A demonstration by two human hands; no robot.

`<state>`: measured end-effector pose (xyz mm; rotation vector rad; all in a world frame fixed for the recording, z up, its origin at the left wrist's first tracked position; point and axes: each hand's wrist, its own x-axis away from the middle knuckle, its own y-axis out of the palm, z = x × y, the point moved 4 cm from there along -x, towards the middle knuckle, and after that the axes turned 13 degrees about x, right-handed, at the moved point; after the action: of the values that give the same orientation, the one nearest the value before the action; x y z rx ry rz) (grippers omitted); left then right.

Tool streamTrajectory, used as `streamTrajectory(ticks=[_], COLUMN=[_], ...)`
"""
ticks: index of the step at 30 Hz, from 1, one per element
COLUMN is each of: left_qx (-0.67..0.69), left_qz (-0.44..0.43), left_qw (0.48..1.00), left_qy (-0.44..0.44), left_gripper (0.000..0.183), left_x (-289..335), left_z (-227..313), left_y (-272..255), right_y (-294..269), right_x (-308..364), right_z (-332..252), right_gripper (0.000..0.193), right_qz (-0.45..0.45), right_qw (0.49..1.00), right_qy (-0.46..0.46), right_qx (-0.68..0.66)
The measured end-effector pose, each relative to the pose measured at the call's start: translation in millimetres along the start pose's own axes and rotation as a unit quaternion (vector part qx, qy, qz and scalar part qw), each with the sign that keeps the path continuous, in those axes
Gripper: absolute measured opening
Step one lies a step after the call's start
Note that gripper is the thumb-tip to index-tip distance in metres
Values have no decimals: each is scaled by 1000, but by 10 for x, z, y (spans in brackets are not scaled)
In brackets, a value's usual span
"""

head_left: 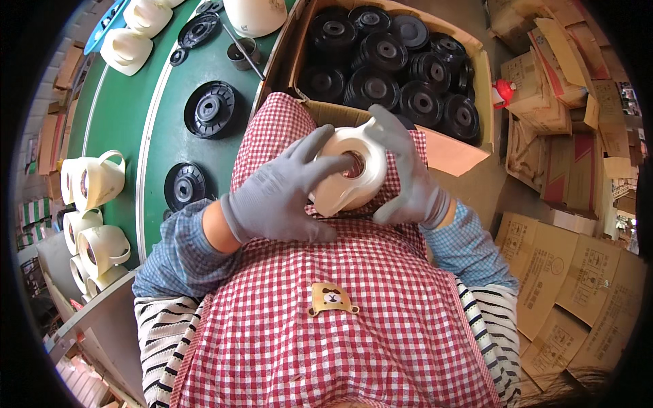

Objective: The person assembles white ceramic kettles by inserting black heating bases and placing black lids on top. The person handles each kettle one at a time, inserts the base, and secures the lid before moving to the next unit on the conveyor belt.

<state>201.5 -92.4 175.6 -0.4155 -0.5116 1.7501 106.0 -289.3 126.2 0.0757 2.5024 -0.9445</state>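
- Holding white plastic part (345, 195) over lap, in front of red-checked apron (272, 326), w/ round opening turned up twd head cam.
- Clamping L side of part w/ L hand (282, 187), gloved in grey; laying fingers over upper L rim & across edge of opening.
- Cupping R hand (411, 177), likewise gloved, round R side w/ fingers spread; keeping fingertips at pointed tip up top, thumb nr lower edge. Cannot tell firm grip vs. light contact.
- Note open carton (452, 153) directly beyond hands, w/ near wall just past fingertips: little room fwd. Packed w/ stacked black discs (371, 88); w/ flap folded out at near R corner.
- Note green worktable (166, 129) at L, w/ R edge running diagonally, just beside carton.
- See single black disc (211, 109) nr table edge, second black disc (185, 185) just beyond L sleeve (180, 248): tight for L elbow. See green surface btwn both discs.
- See metal cup (243, 53) w/ rod leaning in, nr table edge; white housings (98, 182) w/ handles along far L, well apart from hands.
- Note strip of floor (473, 194) at R, btwn carton & cardboard boxes (544, 272): more room on R side than L.
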Motion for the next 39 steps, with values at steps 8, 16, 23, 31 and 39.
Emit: streamTrajectory(ticks=[8,16,23,31,39], left_qx=[-146,-59,-63,-108,-179], left_qz=[68,53,13,-22,59], left_qw=[987,996,995,994,981], left_qy=[-23,47,73,-19,-39], left_gripper=[56,36,47,71,60], left_x=[-150,-314,-354,-260,-301], left_z=[-35,-228,-290,-94,15], left_y=[271,306,40,-162,227], right_y=[104,268,86,-41,11], right_x=[-141,43,-98,-68,-38], right_z=[-202,-61,182,120,-47], right_gripper=[51,38,91,111,57], right_qz=[-206,-118,-102,-144,-179], right_qw=[935,962,972,962,944], right_qy=[49,99,33,151,72], right_qx=[284,226,207,178,267])
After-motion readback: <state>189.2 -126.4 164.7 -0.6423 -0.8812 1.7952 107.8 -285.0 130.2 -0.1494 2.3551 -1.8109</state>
